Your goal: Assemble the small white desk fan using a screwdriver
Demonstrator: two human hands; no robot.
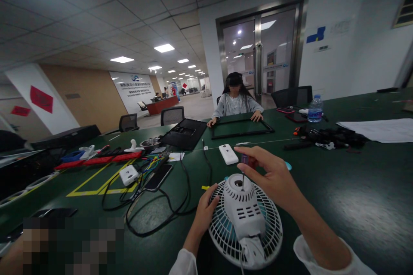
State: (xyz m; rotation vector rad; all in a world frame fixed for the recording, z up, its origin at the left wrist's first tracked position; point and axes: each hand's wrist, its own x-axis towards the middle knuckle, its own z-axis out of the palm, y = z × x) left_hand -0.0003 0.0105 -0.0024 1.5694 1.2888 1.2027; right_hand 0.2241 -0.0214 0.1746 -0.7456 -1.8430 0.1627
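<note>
A small white fan (248, 217) lies face down on the green table, its motor housing and slotted back turned up. My right hand (269, 172) pinches the purple handle of a screwdriver (245, 161) between thumb and fingers. The thin shaft points straight down, its tip at the top of the motor housing. My left hand (204, 208) curls against the left rim of the fan's grille, with the fingers partly hidden by it. Just beyond the fan lies a white plastic cover (228, 154).
Across the table (322, 180), a person (237, 99) rests both hands on a black frame (241, 136). Black cables (161, 221), a phone (158, 177) and a white adapter (129, 175) lie left. A water bottle (315, 109) and black cords (332, 136) are far right.
</note>
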